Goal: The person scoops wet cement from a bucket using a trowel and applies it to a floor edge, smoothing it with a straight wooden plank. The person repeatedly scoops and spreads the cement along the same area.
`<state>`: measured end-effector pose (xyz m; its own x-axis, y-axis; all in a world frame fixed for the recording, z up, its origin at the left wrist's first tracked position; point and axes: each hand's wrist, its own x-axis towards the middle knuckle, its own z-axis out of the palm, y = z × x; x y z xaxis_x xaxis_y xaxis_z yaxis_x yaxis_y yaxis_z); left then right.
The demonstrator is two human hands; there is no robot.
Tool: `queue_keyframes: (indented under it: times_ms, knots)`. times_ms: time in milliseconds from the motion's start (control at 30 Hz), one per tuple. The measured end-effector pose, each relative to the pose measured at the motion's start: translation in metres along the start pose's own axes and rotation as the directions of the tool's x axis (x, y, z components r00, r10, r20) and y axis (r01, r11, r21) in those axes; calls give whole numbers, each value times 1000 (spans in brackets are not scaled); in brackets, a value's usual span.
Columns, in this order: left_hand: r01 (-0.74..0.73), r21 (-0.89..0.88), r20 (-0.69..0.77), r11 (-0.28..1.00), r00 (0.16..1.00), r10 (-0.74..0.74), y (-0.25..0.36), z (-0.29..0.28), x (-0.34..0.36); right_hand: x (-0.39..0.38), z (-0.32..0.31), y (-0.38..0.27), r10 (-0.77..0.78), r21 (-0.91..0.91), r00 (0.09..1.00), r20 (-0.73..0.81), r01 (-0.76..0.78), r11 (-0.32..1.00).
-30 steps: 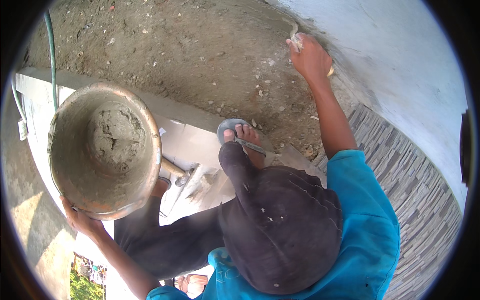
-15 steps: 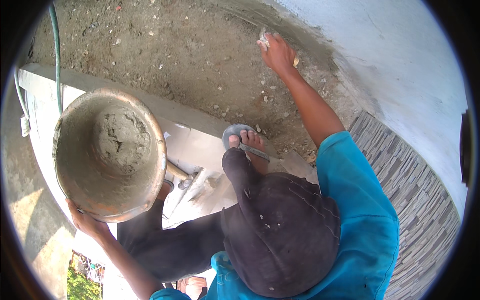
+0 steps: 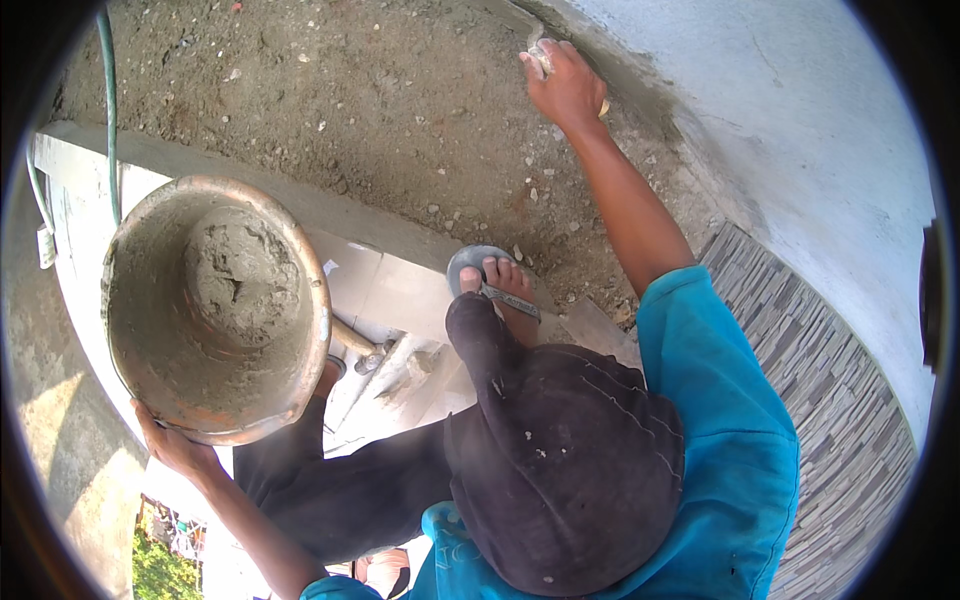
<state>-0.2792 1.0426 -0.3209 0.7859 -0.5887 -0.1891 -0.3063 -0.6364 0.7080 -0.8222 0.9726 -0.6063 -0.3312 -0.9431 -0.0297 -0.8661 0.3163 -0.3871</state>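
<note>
A wide, orange-brown basin (image 3: 150,370) with a lump of wet grey mortar (image 3: 242,275) in it is tilted toward me at the left. My left hand (image 3: 178,448) grips its near rim, with fingers hidden under the wall. At the upper right, my right arm is stretched out to the foot of a wall. There my right hand (image 3: 563,88) is closed round the handle of a trowel (image 3: 535,40). Its pale handle end shows behind the fist and its bent metal neck ahead; the blade is hard to make out against the grey mortar strip (image 3: 640,98) along the wall's base.
A pale blue-white wall (image 3: 800,130) borders rough soil (image 3: 330,100) with small stones. A concrete kerb (image 3: 380,225) edges the soil. My sandalled foot (image 3: 505,290) rests by it. A wooden-handled hammer (image 3: 355,342) lies near the basin; a green hose (image 3: 110,120) hangs at left.
My right hand has shifted slightly along the wall's base with the trowel. The basin and my left hand stay nearly where they were.
</note>
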Motion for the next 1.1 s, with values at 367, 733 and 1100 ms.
queue_keyframes:
  times_ms: [367, 733, 1100]
  knots:
    - [4, -5, 7, 1000, 1000, -4, -2, -1, 2, -54, 8, -3, 361, 335, 641, 678, -705, 625]
    - [4, -17, 37, 1000, 999, -4, -2, 2, 5, -49, 38, 2, 296, 350, 839, 457, -475, 807]
    - [11, -27, -2, 1000, 1000, -11, -2, 2, 3, -71, 18, 1, 195, 63, 949, 248, -217, 974]
